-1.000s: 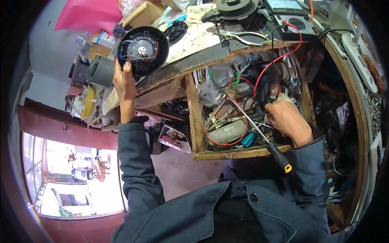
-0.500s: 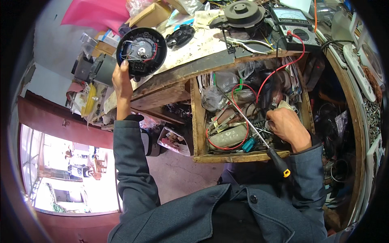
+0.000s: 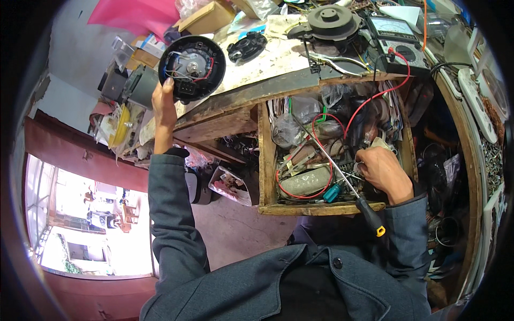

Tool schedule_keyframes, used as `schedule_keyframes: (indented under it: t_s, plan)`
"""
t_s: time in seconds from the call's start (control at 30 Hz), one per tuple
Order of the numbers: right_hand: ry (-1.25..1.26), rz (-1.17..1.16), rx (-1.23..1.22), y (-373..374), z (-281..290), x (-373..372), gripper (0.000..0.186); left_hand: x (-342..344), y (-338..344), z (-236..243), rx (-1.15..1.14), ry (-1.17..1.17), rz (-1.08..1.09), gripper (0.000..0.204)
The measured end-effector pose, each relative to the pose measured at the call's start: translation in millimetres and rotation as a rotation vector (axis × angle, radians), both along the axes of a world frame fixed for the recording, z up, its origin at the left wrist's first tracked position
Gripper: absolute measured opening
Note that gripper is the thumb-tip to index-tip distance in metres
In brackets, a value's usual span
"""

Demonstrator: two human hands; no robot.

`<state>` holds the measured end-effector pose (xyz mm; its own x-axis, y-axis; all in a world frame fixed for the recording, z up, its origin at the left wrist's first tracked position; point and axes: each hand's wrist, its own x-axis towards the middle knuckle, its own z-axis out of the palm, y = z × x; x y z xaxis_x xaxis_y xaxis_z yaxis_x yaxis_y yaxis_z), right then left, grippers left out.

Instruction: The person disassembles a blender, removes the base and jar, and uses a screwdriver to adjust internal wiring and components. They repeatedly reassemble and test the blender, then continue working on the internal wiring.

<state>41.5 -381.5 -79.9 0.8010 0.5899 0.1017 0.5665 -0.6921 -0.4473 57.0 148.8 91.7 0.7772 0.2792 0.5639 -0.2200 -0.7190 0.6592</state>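
Note:
Raised at the left, my left hand (image 3: 164,107) grips a round black plastic housing (image 3: 186,88) by its lower edge, thumb on the near rim. Coloured wires and a silvery centre show inside it. My right hand (image 3: 386,172) reaches into an open wooden drawer (image 3: 316,208). Its fingers are curled down among the contents, and their tips are hidden. Just left of that hand, a long screwdriver (image 3: 369,215) with a black and yellow handle lies across the drawer's front edge. A teal-handled tool (image 3: 332,192) and a grey oblong block (image 3: 306,181) lie beside its shaft.
On the bench above stand a multimeter (image 3: 399,45), its red lead (image 3: 375,96) looping into the drawer, a round dark motor-like part (image 3: 333,22) and a black round cover (image 3: 247,47). Pliers (image 3: 337,63) lie near the bench edge. Below sits a box of scraps (image 3: 230,185).
The view has shifted slightly, moving the bench and drawer a little right in the picture. My left hand still holds the housing; my right hand stays in the drawer, fingers curled.

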Motion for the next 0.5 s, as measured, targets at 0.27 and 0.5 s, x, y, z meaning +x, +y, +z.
schedule_keyframes:
  t_s: [0.27,0.5]
  plan:
    - [-0.008,0.001,0.006,1,-3,1,0.014,9,1,2,-0.079,-0.018,0.020,0.056]
    - [0.011,-0.010,0.020,0,-1,1,0.014,11,-10,9,-0.003,-0.017,0.022,0.052]
